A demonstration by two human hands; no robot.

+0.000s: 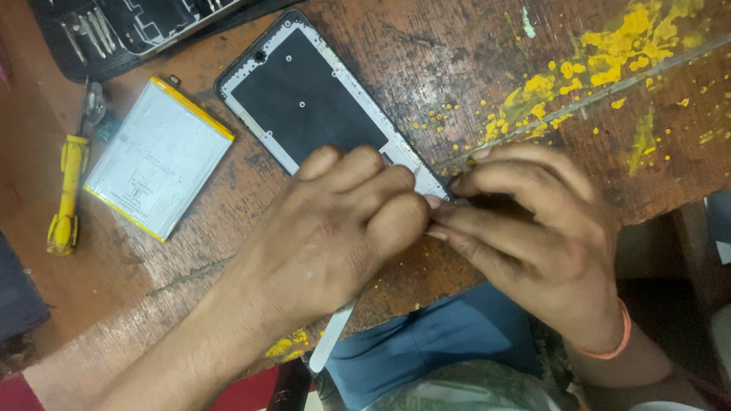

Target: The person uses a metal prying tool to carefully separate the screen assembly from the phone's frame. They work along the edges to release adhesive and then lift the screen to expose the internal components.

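Note:
An opened phone frame point(304, 99) with a black inner plate and white rim lies diagonally on the worn wooden table point(472, 68). My left hand point(335, 228) is closed in a fist over the frame's lower corner, gripping a white flat tool point(331, 342) whose handle pokes out below the hand past the table edge. My right hand point(533, 228) presses its fingertips against that same corner, touching the left hand's fingers. The corner itself is hidden under both hands.
A silver-white phone battery point(156, 156) with yellow edges lies left of the frame. A yellow screwdriver point(67, 194) lies at the far left. A black tool case point(114, 30) sits at the top left. Yellow paint splatters point(609, 53) mark the table's right side.

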